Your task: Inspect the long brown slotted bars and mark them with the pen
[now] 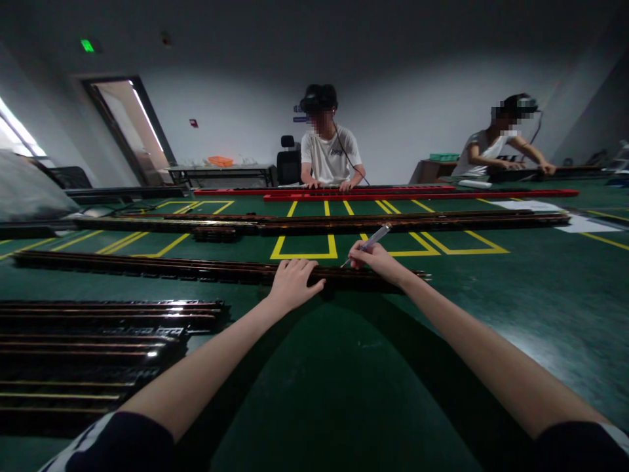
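Observation:
A long dark rail [162, 267] with copper-coloured strips lies across the table in front of me. My left hand [293, 285] rests on top of it, fingers stretched over the rail and thumb apart. Just to the right, my right hand [369, 257] is closed around a screwdriver [377, 236] with a clear handle. The screwdriver leans, its thin tip pointing down at the rail near my left fingertips. Whether the tip touches the rail I cannot tell.
More dark rails [98, 314] are stacked at the near left. Beyond my hands lies another row of rails [334, 223], then red rails [417, 194]. A person [331, 154] works opposite, another person [496, 147] at the far right. Yellow tape [304, 256] marks the green table [339, 380].

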`<state>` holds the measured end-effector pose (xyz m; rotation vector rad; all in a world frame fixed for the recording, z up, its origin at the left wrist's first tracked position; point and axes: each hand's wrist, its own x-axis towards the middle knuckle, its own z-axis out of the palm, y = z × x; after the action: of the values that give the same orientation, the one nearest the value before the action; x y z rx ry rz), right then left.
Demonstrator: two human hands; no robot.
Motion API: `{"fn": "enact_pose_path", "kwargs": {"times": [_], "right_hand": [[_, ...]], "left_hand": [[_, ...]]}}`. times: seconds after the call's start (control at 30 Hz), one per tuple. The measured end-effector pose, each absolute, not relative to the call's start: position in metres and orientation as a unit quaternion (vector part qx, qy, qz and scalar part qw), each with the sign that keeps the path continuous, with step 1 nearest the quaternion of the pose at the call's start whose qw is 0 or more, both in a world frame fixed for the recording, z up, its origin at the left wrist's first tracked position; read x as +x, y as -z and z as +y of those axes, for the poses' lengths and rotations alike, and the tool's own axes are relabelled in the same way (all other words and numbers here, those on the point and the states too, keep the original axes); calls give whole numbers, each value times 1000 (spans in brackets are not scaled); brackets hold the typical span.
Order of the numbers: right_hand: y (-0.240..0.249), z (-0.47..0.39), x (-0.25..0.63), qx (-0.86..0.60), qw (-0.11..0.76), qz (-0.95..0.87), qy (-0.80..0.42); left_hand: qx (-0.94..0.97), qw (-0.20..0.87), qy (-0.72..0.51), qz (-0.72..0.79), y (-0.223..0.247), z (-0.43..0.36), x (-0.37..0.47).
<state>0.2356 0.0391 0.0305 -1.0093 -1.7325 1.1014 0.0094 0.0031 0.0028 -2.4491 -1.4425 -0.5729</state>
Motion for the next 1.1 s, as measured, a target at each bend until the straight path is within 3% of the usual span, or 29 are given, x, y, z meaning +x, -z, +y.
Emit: {"fn": "enact_pose_path", "kwargs": {"times": [1.1], "right_hand": [[-32,37,236,-394,410,-695,-439]], "left_hand": [[-830,140,193,-504,-3,0,14]]}}
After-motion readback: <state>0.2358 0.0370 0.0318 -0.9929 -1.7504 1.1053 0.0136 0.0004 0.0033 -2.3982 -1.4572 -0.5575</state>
